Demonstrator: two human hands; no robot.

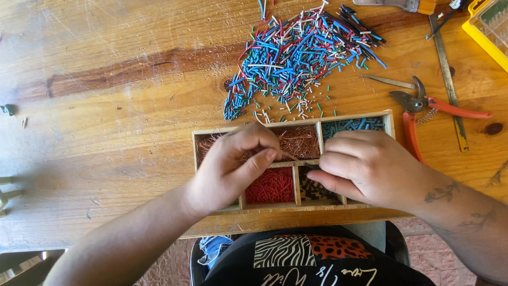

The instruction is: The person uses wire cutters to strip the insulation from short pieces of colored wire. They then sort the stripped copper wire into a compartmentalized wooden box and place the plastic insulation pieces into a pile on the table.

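Observation:
A wooden compartment box (390,121) sits at the table's near edge. Its cells hold bare copper strands (300,142), blue and green sleeve pieces (349,126), red pieces (272,186) and black pieces (313,190). My left hand (233,167) hovers over the box's left cells with fingertips pinched on a thin piece of wire (292,157). My right hand (370,168) covers the box's right side and pinches the same wire's other end. Beyond the box lies a loose pile of cut wire bits (299,50) in blue, red, green, white and black.
Red-handled cutters (423,108) lie right of the box, beside a steel ruler (448,79) and a metal pick (389,81). A yellow organiser case (489,26) sits at the far right corner, a brush (402,4) at the top edge. The wooden table (106,106) stretches left.

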